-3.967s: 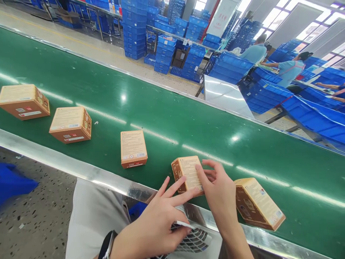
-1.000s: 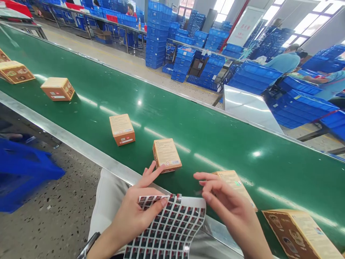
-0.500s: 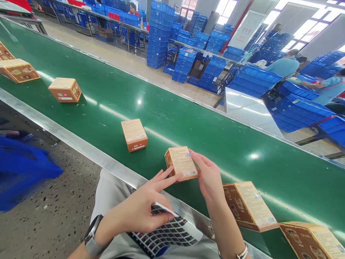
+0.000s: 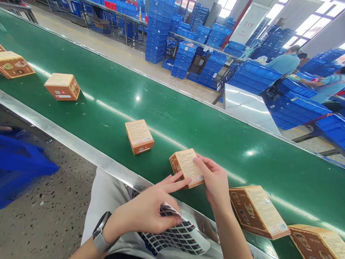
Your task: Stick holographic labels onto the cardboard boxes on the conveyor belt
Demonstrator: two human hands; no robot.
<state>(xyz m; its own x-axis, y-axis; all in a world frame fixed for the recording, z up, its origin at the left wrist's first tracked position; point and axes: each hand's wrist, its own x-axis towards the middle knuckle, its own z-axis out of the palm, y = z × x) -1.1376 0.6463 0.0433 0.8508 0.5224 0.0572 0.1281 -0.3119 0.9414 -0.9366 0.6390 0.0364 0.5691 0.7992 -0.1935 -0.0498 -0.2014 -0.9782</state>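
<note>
A small tan-and-brown cardboard box [image 4: 185, 162] sits on the green conveyor belt in front of me, printed text on its top. My right hand [image 4: 217, 181] grips its right side, thumb on the top face and fingers behind the far edge. Between the thumb and curled fingers of my left hand [image 4: 147, 208] is a sheet of stickers [image 4: 179, 237], dark with a white grid and bent over my lap. Two outstretched fingers of that hand touch the box's near left edge. Any sticker beneath the right thumb is hidden.
On the green belt [image 4: 107, 90], a similar box [image 4: 139, 135] stands left of mine, with more farther left. Another box [image 4: 260, 210] bearing a small shiny sticker lies to the right. A metal rail [image 4: 107, 163] edges the belt. Beyond are stacked blue crates [image 4: 159, 32] and co-workers.
The held box and both hands appear slightly farther right in view. My right thumb now covers the spot where a shiny blue sticker showed. The neighbouring box on the left has shifted right.
</note>
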